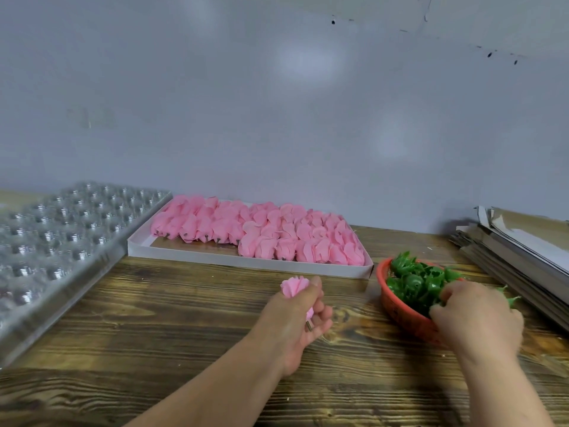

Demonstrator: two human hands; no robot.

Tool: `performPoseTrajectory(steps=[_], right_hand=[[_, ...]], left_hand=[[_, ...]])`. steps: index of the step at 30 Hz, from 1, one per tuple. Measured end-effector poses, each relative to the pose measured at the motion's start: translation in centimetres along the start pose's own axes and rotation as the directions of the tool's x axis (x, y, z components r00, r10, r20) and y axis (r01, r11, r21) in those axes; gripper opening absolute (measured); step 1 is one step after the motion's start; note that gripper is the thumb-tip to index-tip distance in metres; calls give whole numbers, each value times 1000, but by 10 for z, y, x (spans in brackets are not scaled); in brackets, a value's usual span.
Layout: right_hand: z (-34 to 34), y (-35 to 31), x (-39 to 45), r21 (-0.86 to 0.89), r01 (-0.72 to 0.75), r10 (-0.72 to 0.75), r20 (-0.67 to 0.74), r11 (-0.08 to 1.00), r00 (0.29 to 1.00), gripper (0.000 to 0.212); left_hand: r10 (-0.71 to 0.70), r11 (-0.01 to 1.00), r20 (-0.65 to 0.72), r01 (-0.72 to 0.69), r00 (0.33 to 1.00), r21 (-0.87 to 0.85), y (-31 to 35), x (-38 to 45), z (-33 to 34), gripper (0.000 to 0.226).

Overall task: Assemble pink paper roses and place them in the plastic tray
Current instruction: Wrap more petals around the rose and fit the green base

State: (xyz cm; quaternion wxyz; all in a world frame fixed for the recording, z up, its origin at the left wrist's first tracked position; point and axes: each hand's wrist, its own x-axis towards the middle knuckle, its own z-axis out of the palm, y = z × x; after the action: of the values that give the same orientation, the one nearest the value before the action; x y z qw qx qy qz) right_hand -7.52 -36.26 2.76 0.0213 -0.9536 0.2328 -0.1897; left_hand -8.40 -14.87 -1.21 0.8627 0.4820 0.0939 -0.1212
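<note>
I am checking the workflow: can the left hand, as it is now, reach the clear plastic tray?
Probably yes. The plastic tray lies on the left hand's side with bare table between, though the hand already holds a pink rose.

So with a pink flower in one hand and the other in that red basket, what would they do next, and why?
Probably lift one green piece out of the red basket with the right hand and bring it to the pink paper rose in the left hand: that rose has no green base yet.

I saw both forearms bare to the lower edge of the frame, no sleeves, and the left hand [292, 328] and right hand [480, 318] ungloved.
</note>
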Motion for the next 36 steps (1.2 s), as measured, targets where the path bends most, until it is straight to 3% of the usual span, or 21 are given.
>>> performPoseTrajectory(steps=[5, 9, 16, 22, 32, 36], right_hand=[[2, 7, 4, 114, -27, 39, -102, 993, 994, 29], [1, 11, 4, 98, -87, 100, -130, 991, 987, 26], [-1, 24, 10, 138, -185, 187, -5, 973, 982, 16], [-1, 22, 12, 149, -146, 147, 9, 978, 989, 12], [-11, 25, 6, 255, -113, 119, -6, 960, 993, 41], [-13, 24, 5, 178, -104, 81, 131, 978, 988, 28]], left_hand=[[-4, 1000, -9, 4, 1000, 0, -1, 1, -1, 17], [-23, 1000, -21, 23, 1000, -5, -1, 1, -1, 17], [-24, 1000, -19, 24, 1000, -5, -1, 2, -1, 17], [-23, 1000, -21, 23, 1000, 6, -1, 2, -1, 17], [-23, 1000, -42, 23, 999, 2, -1, 5, -2, 17], [-36, 999, -44, 35, 998, -2, -2, 6, -2, 18]])
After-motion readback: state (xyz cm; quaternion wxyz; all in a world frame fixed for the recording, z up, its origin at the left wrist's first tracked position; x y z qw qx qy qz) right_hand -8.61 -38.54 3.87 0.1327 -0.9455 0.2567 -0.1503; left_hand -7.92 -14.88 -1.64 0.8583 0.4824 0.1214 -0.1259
